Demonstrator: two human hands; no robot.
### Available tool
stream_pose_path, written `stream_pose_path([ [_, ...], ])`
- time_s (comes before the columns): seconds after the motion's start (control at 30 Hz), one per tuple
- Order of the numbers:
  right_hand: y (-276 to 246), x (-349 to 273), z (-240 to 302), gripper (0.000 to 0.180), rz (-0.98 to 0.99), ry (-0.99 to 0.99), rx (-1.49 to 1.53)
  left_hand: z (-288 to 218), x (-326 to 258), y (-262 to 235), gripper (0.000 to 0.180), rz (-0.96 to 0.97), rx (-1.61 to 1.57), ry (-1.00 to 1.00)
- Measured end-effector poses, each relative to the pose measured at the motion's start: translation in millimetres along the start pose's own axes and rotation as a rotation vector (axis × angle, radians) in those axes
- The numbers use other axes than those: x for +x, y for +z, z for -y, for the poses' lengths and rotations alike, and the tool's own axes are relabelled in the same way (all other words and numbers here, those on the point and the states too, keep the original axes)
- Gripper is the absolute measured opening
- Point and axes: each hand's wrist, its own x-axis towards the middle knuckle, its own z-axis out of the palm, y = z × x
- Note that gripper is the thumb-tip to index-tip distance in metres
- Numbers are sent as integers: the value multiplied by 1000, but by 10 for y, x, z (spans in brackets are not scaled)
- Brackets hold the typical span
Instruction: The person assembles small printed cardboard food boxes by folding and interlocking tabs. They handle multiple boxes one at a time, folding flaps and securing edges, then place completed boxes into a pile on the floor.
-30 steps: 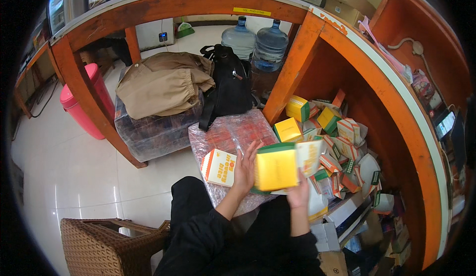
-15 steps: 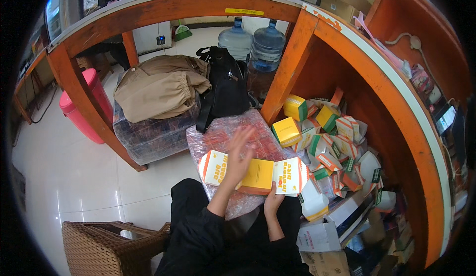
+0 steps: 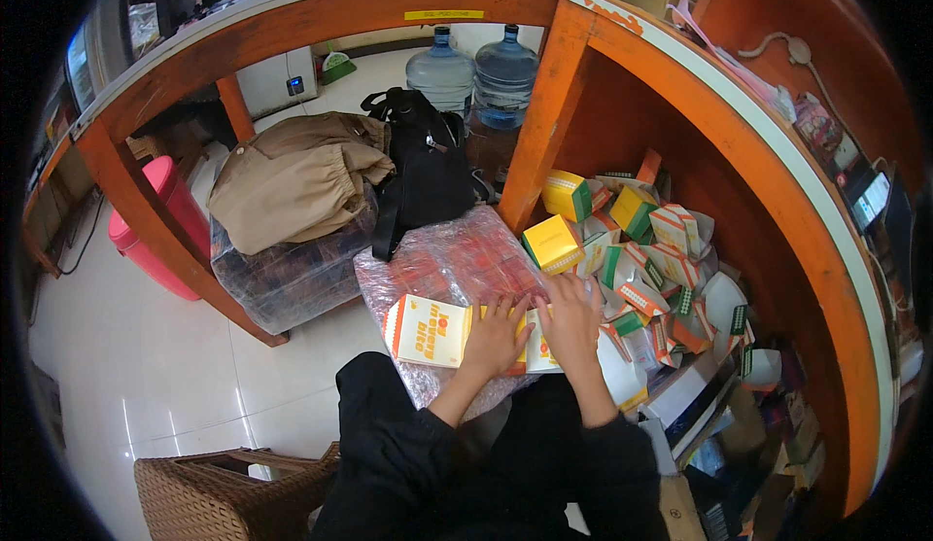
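Note:
A flat, unfolded cardboard food box (image 3: 428, 332), white and yellow with orange edging, lies across a plastic-wrapped bundle (image 3: 457, 254) before my knees. My left hand (image 3: 498, 337) rests palm down over its yellow middle, fingers spread. Beside it, my right hand (image 3: 571, 322) lies over the box's right panel with its fingers stretched out, and hides much of that panel. Nothing is gripped in either hand. To the right, a heap of folded boxes (image 3: 656, 269) in yellow, white, green and orange fills the shelf space, close to my right fingertips.
An orange wooden table frame (image 3: 544, 123) stands ahead. Under it are a black backpack (image 3: 428, 172), a brown jacket (image 3: 292, 176) on another wrapped bundle, and two water jugs (image 3: 505, 79). A pink bin (image 3: 160, 230) stands left; a wicker chair (image 3: 214, 492) is lower left.
My left hand has come down from above the box onto its middle. My right hand has moved from the box's near edge to lie over its right panel. The view has shifted slightly.

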Motion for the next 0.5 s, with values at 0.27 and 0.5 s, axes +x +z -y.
stream_pose_path([
  [0.27, 762, 36, -308, 22, 227, -51, -111, 13, -3, -26, 49, -26, -3, 10],
  [0.5, 734, -14, -202, 13, 185, -207, -334, -13, -2, -19, 47, -61, 10, 13],
])
